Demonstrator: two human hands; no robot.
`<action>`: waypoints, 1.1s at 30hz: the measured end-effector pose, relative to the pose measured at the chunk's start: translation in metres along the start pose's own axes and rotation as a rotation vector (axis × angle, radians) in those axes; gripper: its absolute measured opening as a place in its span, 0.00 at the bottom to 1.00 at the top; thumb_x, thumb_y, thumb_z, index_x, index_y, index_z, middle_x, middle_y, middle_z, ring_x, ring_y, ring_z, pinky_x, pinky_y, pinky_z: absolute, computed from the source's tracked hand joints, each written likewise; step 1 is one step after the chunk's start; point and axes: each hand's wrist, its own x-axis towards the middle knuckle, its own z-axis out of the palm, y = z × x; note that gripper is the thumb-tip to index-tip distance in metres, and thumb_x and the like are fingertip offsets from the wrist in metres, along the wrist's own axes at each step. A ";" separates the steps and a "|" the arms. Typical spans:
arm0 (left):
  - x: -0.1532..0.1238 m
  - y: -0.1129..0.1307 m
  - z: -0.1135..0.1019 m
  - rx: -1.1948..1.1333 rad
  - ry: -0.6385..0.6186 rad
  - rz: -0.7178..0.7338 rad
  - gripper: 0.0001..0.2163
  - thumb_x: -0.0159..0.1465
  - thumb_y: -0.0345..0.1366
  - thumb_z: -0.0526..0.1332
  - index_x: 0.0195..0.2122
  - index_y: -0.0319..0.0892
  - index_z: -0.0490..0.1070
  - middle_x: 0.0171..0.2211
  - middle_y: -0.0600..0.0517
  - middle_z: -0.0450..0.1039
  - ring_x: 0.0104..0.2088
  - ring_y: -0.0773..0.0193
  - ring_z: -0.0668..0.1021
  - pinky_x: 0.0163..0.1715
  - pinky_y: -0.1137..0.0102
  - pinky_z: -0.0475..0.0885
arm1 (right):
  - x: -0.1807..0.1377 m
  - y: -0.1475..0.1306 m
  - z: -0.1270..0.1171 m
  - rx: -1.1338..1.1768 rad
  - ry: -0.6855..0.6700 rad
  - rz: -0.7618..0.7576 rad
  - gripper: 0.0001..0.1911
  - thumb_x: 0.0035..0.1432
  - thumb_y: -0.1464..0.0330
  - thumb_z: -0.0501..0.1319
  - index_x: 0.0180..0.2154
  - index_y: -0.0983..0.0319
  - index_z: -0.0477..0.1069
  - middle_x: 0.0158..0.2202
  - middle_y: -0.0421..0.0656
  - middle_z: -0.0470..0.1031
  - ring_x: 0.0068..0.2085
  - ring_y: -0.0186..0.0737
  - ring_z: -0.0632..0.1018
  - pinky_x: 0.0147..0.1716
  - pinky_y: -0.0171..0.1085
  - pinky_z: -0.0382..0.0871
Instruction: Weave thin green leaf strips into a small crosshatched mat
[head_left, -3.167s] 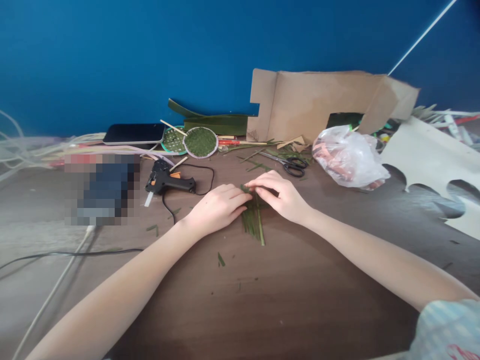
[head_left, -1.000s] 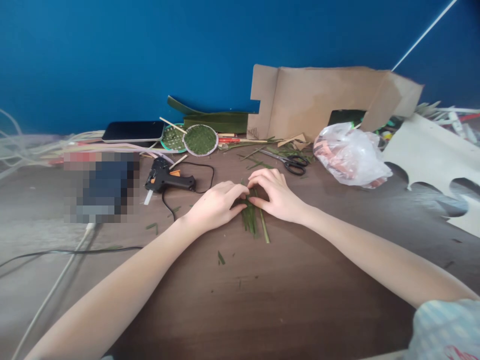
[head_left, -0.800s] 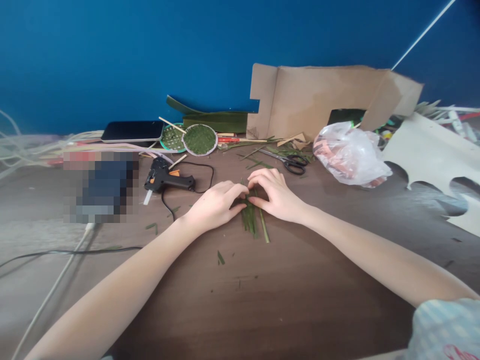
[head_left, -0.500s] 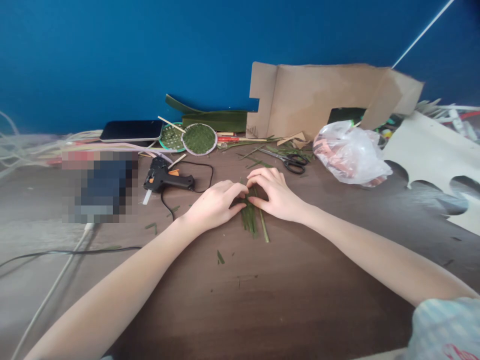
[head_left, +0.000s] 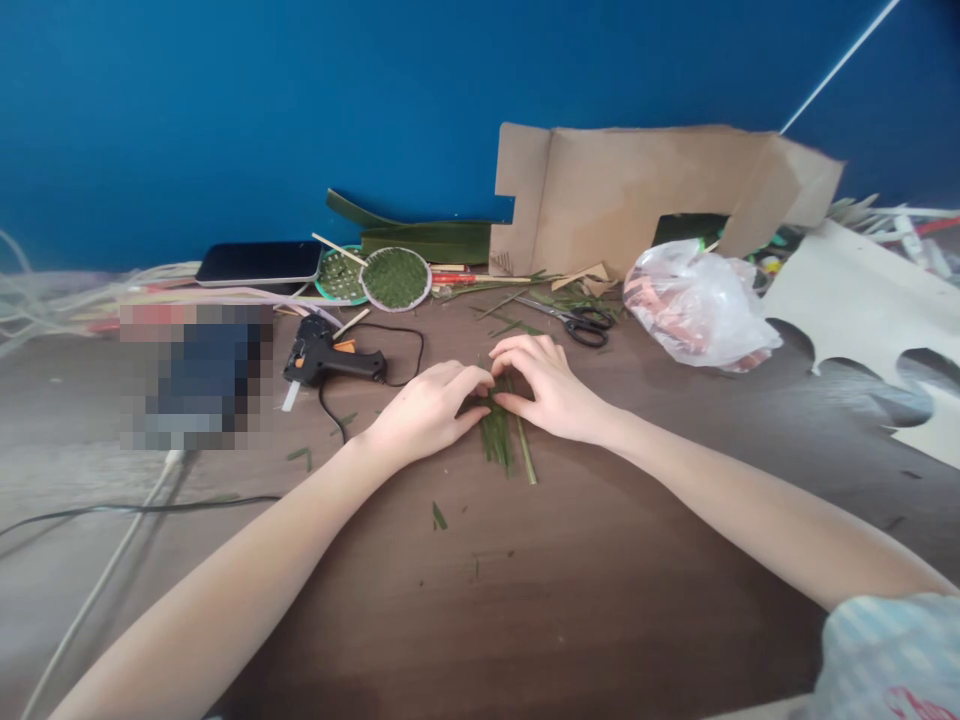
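Observation:
Narrow green leaf strips [head_left: 496, 440] lie in a small bundle on the brown table, between both hands. My left hand [head_left: 429, 405] rests at the bundle's left side, its thumb and fingertips closed on the strips. From the right, my right hand [head_left: 553, 390] pinches at the same bundle, thumb and index finger curved towards each other. A longer, paler strip [head_left: 526, 447] sticks out below the right fingers. The upper part of the bundle is mostly hidden by the fingers.
A black glue gun [head_left: 334, 355] with its cable lies to the left. Black-handled scissors [head_left: 586, 325] sit behind the right hand. Farther back are a round leaf-filled piece [head_left: 396, 278], a cardboard sheet [head_left: 637, 190] and a plastic bag [head_left: 694, 305]. A pixelated phone-like object [head_left: 206, 375] lies left.
The whole view has shifted very slightly to the right. Both hands keep their place at the leaf strips, with no clear finger movement.

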 end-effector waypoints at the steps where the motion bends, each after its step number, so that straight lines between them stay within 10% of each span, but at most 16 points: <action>1: 0.000 0.000 0.000 0.001 -0.001 -0.001 0.07 0.60 0.30 0.59 0.38 0.39 0.63 0.33 0.50 0.72 0.35 0.64 0.75 0.35 0.69 0.71 | 0.000 0.000 0.000 0.007 0.004 -0.005 0.07 0.55 0.67 0.57 0.37 0.57 0.62 0.49 0.45 0.66 0.49 0.48 0.64 0.47 0.49 0.56; 33: -0.001 -0.002 0.000 0.069 -0.009 0.088 0.07 0.63 0.32 0.56 0.41 0.40 0.67 0.34 0.49 0.72 0.35 0.63 0.74 0.37 0.69 0.70 | -0.007 -0.002 -0.004 0.184 0.191 -0.045 0.05 0.52 0.73 0.59 0.32 0.59 0.64 0.32 0.39 0.73 0.37 0.39 0.73 0.40 0.41 0.61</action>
